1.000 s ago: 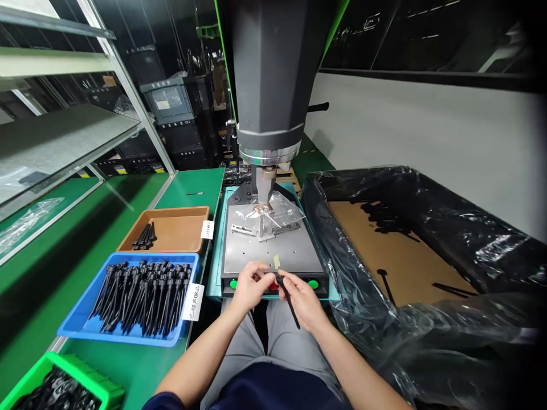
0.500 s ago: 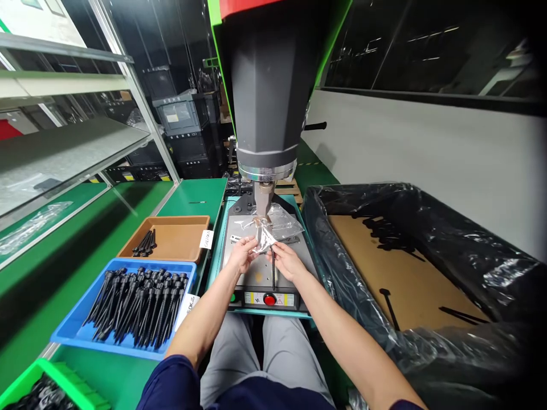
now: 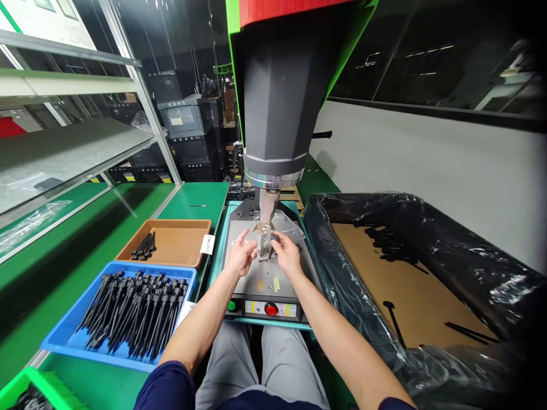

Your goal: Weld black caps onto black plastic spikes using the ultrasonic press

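Note:
My right hand [image 3: 286, 254] is closed with thumb and fingertips on a black stemmed part [image 3: 270, 248], mostly hidden, beside the metal fixture [image 3: 262, 245] under the machine's horn [image 3: 268, 206]. At the fixture's left side is my left hand [image 3: 241, 256], its fingers apart and nothing seen in them. Clear plastic film [image 3: 291, 225] lies crumpled behind the fixture, on the machine's grey plate [image 3: 252, 287].
Left of the machine, a blue tray [image 3: 51, 344] holds many black stemmed parts; a brown tray [image 3: 182, 242] holds several. A green bin [image 3: 64, 393] is at lower left. On the right stands a box lined with black plastic [image 3: 342, 302]. Red [image 3: 271, 310] and green [image 3: 231, 306] buttons face me.
Both hands have let go of the plastic film, which now lies behind the fixture. The black part, which hung below my right hand, is now up at the fixture. My view has shifted slightly.

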`<state>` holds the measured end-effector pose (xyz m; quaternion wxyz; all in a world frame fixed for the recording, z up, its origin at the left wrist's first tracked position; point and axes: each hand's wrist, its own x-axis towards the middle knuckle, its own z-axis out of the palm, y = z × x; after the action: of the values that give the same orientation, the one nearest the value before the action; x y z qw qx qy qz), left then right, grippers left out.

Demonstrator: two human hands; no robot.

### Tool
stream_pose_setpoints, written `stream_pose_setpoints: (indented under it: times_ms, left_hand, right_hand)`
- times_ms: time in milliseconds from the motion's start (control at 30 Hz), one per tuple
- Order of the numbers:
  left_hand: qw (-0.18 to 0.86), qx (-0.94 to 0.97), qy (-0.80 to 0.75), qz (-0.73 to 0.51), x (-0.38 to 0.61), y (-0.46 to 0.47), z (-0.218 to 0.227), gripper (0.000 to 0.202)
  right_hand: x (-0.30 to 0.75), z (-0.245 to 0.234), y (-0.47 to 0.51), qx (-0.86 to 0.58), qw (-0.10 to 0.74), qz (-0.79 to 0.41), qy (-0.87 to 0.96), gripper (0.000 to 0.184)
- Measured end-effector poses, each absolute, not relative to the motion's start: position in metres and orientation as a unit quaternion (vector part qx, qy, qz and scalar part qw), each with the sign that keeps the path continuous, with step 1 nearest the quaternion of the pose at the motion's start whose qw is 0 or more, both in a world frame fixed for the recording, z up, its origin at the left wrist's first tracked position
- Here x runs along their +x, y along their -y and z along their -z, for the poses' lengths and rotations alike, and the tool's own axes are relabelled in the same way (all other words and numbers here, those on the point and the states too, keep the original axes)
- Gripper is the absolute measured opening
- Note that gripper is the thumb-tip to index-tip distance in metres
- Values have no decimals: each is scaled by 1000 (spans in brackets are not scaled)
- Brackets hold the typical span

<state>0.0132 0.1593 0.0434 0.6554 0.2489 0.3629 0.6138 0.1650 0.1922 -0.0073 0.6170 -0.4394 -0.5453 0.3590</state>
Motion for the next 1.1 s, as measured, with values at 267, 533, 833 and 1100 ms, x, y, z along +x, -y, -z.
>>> stream_pose_setpoints:
  times_ms: [267, 533, 833, 1100]
  left_hand:
    - [655, 255, -338, -626, 13, -171, -45, 97]
    - [653, 256, -348, -622, 8, -182, -44, 95]
    - [650, 257, -351, -623, 5, -185, -42, 97]
    - [644, 266, -356, -622, 2, -187, -37, 101]
  right_hand:
    - [159, -9, -208, -451, 606, -267, 598, 36]
    - [150, -5, -240, -453, 614, -284, 581, 31]
    - [161, -16, -248, -423, 547, -428, 582, 39]
    - [155, -12, -250, -443, 559, -412, 567, 39]
